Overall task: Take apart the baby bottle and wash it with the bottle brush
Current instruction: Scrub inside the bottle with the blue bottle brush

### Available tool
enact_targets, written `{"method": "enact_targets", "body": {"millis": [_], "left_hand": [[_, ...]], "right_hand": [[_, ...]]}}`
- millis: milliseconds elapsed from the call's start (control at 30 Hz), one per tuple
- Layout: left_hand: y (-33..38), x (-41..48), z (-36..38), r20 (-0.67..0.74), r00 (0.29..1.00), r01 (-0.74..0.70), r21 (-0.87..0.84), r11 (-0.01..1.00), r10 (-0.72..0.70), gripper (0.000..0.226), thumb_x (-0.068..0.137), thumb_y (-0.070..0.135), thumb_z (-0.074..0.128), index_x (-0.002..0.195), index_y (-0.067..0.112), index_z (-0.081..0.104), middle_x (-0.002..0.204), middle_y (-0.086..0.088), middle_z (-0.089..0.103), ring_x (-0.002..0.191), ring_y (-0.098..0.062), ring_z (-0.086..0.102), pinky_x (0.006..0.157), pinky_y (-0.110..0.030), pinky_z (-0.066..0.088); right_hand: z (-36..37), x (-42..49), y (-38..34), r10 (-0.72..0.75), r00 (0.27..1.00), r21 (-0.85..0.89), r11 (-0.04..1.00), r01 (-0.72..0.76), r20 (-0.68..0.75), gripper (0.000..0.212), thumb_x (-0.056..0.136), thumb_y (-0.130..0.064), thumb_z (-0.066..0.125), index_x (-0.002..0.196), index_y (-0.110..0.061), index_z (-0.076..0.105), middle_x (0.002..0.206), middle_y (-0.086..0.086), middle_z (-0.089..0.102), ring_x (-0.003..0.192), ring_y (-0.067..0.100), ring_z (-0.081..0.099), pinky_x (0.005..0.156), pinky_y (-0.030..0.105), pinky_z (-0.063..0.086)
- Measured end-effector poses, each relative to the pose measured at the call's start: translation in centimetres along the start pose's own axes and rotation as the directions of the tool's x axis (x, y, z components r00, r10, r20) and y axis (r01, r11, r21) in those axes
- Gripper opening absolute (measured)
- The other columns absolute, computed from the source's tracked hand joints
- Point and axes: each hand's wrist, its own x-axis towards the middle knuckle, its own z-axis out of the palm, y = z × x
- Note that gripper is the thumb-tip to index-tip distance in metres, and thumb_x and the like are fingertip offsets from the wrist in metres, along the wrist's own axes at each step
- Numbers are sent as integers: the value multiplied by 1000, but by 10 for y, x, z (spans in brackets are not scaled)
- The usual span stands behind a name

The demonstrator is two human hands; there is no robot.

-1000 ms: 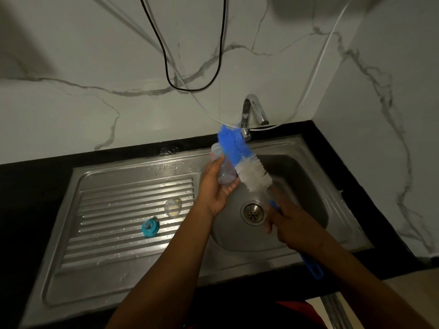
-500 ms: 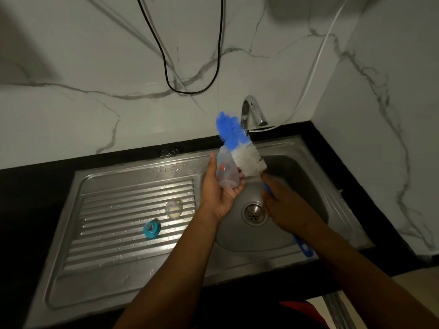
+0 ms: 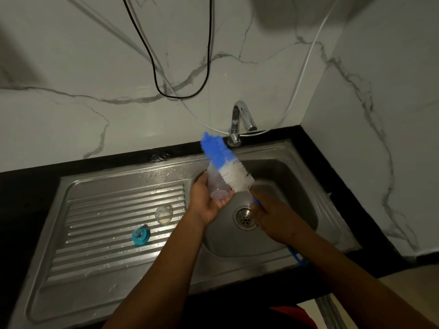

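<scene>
Over the sink basin my left hand (image 3: 206, 202) grips the clear bottle body (image 3: 217, 184), held tilted. My right hand (image 3: 273, 217) holds the blue handle of the bottle brush (image 3: 225, 162). The brush's blue and white bristles lie against the outside of the bottle, pointing up and left. On the ribbed drainboard lie the teal collar ring with teat (image 3: 140, 235) and a clear round cap (image 3: 164, 213), both apart from my hands.
The steel sink (image 3: 297, 205) has a drain (image 3: 244, 219) under my hands and a chrome tap (image 3: 240, 122) at the back. A black cable and a white hose hang on the marble wall. Black countertop surrounds the sink; a wall stands close on the right.
Both hands have drawn closer together over the drain. The bottle tilted more upright in my left hand and the brush head slid up along its side.
</scene>
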Motion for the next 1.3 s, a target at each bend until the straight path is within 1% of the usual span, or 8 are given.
{"method": "enact_targets", "body": {"millis": [100,267,633,800,933,1067,1167,1300], "left_hand": [[0,2,0,6,1000,-15,-13,1000,15,51,104,46,39,137,11,56,111,-17,73,98,-32,73,76,-49,63],[-4,-4,8,31,999,-22,5,1000,22,44,103,46,46,121,10,63,101,-16,76,86,-28,76,62,-37,62],[-3,6,1,-68,997,-27,-20,999,25,43,102,39,45,125,7,63,108,-15,68,92,-25,67,88,-40,55],[-3,12,-6,-86,996,-22,58,998,27,62,91,57,51,135,15,60,128,-19,67,112,-35,68,89,-52,57],[-13,5,0,-23,999,-34,107,994,37,47,102,49,47,126,12,64,113,-14,74,95,-27,75,68,-39,62],[-13,7,-3,-37,999,-24,106,994,28,41,106,44,42,117,14,67,106,-12,76,87,-25,76,64,-37,62],[-18,8,-6,-75,997,-13,108,994,21,50,107,48,33,127,12,62,106,-12,76,90,-26,75,68,-39,62],[-16,14,-8,-65,998,-19,94,995,25,52,99,63,41,119,21,65,100,-5,72,86,-22,72,75,-41,58]], "right_hand": [[7,0,0,-20,999,-33,999,21,27,53,106,-34,42,156,-34,25,144,3,53,122,17,57,103,28,42],[2,13,3,4,999,17,1000,-3,-35,52,105,-33,45,155,-31,30,147,3,49,127,15,51,109,33,40],[16,15,12,1,999,12,1000,0,-43,55,105,-35,43,157,-29,26,150,5,48,132,19,50,110,32,38],[33,8,19,-48,998,26,998,49,-28,54,106,-34,43,157,-30,25,142,11,55,125,24,56,102,30,41],[36,9,17,-43,997,39,998,45,-61,54,106,-35,41,157,-30,22,132,13,60,114,25,61,99,34,47],[32,10,22,-78,996,33,996,79,-54,54,106,-34,43,157,-31,25,134,13,59,110,23,62,99,35,48],[28,12,25,-44,996,47,998,48,-71,54,107,-34,40,157,-27,24,134,13,60,103,11,57,97,29,45],[41,-2,25,-146,989,44,988,148,-34,55,104,-32,48,155,-36,28,141,15,55,123,27,58,105,38,44]]}}
